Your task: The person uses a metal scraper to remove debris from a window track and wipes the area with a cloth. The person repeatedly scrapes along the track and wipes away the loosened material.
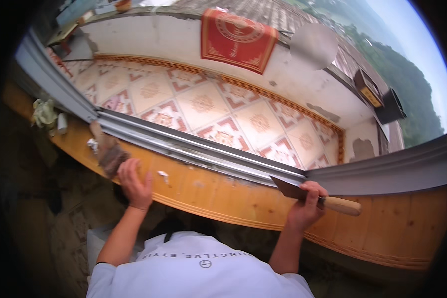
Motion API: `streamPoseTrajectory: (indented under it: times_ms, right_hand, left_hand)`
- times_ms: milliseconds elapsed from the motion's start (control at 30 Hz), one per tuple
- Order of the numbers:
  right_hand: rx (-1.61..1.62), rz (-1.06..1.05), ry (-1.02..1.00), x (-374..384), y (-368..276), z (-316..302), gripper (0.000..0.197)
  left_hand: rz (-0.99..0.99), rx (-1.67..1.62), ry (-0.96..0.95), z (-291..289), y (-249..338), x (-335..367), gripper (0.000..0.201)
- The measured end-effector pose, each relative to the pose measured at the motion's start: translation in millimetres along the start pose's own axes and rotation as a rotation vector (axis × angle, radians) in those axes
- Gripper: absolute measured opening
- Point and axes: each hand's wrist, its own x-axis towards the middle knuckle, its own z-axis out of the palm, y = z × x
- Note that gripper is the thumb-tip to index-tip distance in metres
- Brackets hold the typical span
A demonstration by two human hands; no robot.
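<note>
My left hand (135, 185) is over the wooden sill (213, 198), fingers stretched out and thumb apart. Its fingertips meet the brown bristle end of a flat brush (113, 155), whose wooden handle points toward the window frame; whether they press on it I cannot tell. In my right hand (305, 211) is a trowel (343, 205) with a dark, pointed metal blade and a pale wooden handle. The fingers close round it where blade and handle join. Its blade points left, above the sill's edge by the metal window track (198, 151).
White scraps (164, 175) lie on the sill. At its left end are a crumpled pale cloth (44, 113) and a small white cylinder (61, 123). Beyond the track is a tiled balcony floor (203, 102) and a low wall with a red mat (239, 39) hung over it.
</note>
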Motion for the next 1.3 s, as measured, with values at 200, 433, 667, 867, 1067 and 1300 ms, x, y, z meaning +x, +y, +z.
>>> streamPoseTrajectory:
  times_ms: [200, 433, 667, 867, 1067, 1300]
  right_hand:
    - [-0.145, -0.033, -0.143, 5, 2, -2, 0.017]
    - [-0.387, -0.101, -0.339, -6, 8, 1, 0.013]
    - [-0.559, -0.313, -0.457, -24, 21, -1, 0.009]
    - [-0.718, -0.137, -0.395, -29, 15, -3, 0.007]
    - [-0.814, 0.104, -0.491, -34, -6, -2, 0.019]
    - [-0.78, 0.106, -0.542, -36, 3, -13, 0.018]
  left_hand:
    - [0.033, -0.027, -0.033, 0, 4, 8, 0.039]
    - [0.005, -0.047, -0.05, -4, 1, 3, 0.033]
    - [0.002, -0.074, -0.087, -6, 0, 3, 0.032]
    - [-0.001, -0.048, -0.1, -7, -5, 2, 0.032]
    - [0.002, -0.065, -0.094, -5, -3, 3, 0.032]
    - [0.001, -0.057, -0.094, -6, -3, 2, 0.032]
